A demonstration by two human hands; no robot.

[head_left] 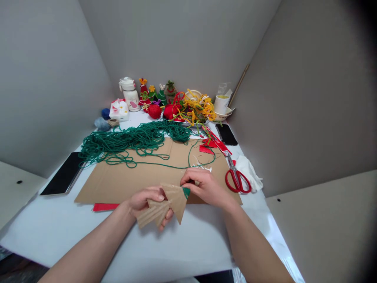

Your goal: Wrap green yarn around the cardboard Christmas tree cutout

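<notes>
My left hand grips a tree-shaped cardboard cutout over the white table, thumb on top and fingers beneath. My right hand pinches green yarn against the cutout's tip, where a little yarn is wound on. A thin strand of that yarn runs back across a flat cardboard sheet to a big tangled heap of green yarn.
Red-handled scissors lie right of the sheet beside a white tissue. Two dark phones rest on the table. Yarn balls, small ornaments, pipe cleaners, a white bottle and a cup crowd the back. Grey partition walls surround.
</notes>
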